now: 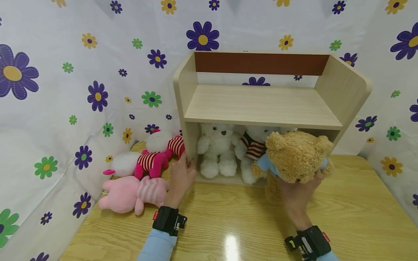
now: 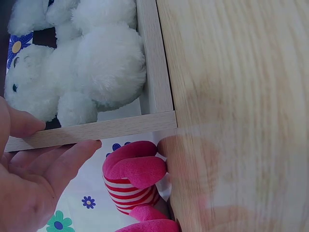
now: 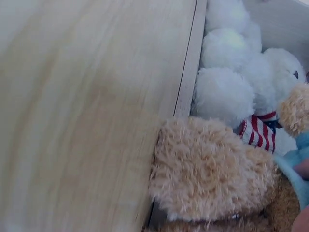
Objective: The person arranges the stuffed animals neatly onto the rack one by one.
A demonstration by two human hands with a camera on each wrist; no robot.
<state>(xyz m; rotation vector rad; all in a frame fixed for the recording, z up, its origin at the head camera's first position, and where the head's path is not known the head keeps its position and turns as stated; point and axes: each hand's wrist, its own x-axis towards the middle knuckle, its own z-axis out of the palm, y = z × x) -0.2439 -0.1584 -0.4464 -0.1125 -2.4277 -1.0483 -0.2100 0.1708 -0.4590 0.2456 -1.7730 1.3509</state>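
Note:
My right hand holds a golden-brown teddy bear in a light blue top, at the front of the shelf unit's lower compartment. In the right wrist view, the bear's furry leg reaches over the shelf's front edge. My left hand grips the left side panel of the wooden shelf unit, thumb inside and fingers outside. A white teddy bear sits upright at the lower compartment's left. Beside it, another white bear in a striped top is partly hidden behind the brown one.
Left of the shelf lie a light pink plush toy and two hot-pink plush toys with striped bodies, one nearer and one farther. All stand on a wooden table. Flowered cloth hangs behind and along the sides.

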